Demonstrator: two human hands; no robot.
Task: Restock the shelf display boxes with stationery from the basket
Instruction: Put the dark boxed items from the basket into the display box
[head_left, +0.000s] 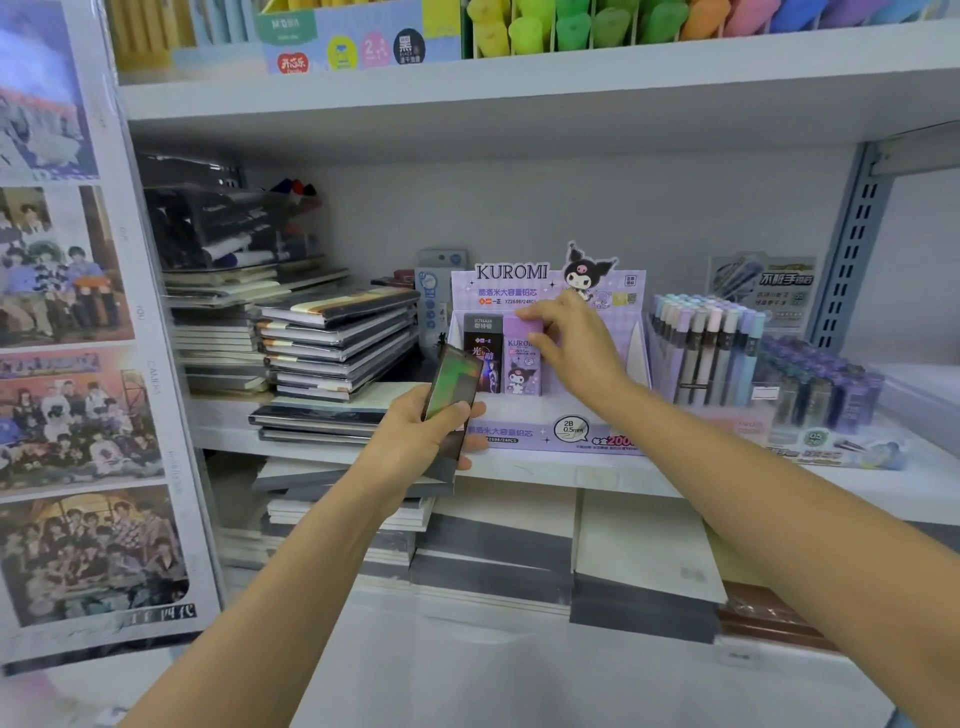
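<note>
A purple Kuromi display box stands on the middle shelf. Inside it, at its left, a black lead pack and a purple Kuromi lead pack stand upright side by side. My right hand reaches into the box and grips the top of the purple pack with fingers and thumb. My left hand is in front of the box's left corner and holds a dark pack with a shiny greenish face, tilted upright. The basket is out of view.
Stacks of notebooks fill the shelf left of the box. Right of it stand a display of pastel lead tubes and a tray of purple tubes. More notebooks lie on the shelf below. A poster panel borders the left side.
</note>
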